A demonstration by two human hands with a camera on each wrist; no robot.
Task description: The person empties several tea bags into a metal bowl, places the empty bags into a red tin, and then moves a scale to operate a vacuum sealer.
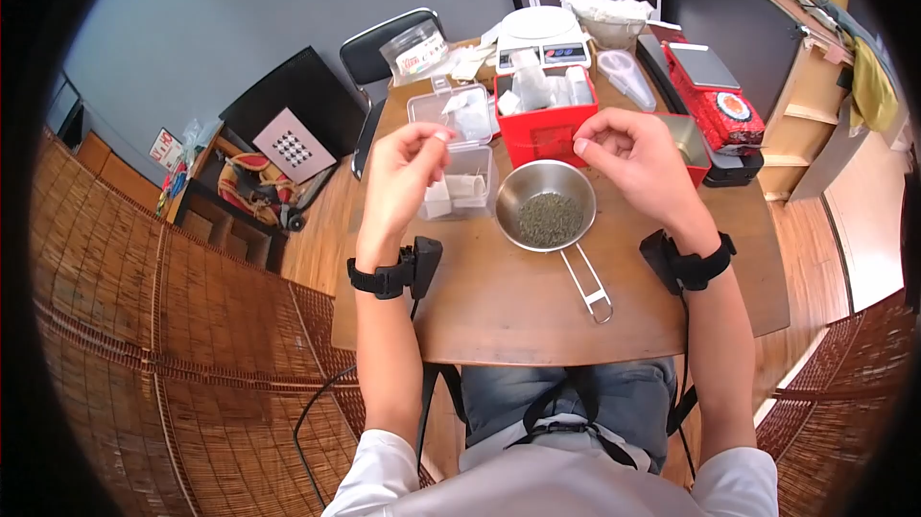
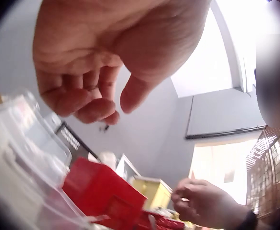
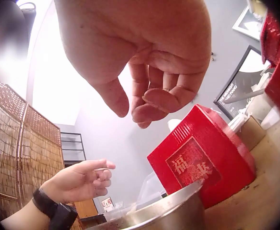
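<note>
Over the table, my left hand [image 1: 411, 172] hovers near a clear plastic box [image 1: 459, 181] with small white packets in it; the fingers bend loosely, and the left wrist view shows a gap between thumb and fingertips. My right hand [image 1: 638, 160] is held up beside a red box [image 1: 547, 133] full of white packets. Its fingers [image 3: 161, 98] curve loosely with nothing between them and the thumb. Between both hands stands a metal pan [image 1: 513, 193] with a wire handle pointing toward me. Dark green dried leaves [image 1: 550, 221] lie in the pan.
Behind the red box is a white kitchen scale [image 1: 540, 28]. A red bag [image 1: 715, 114] carrying a small grey scale [image 1: 707, 66] lies at the right, near a clear plastic scoop [image 1: 625, 78]. A clear jar [image 1: 419, 55] stands back left. The rounded table edge [image 1: 566, 362] runs before my lap.
</note>
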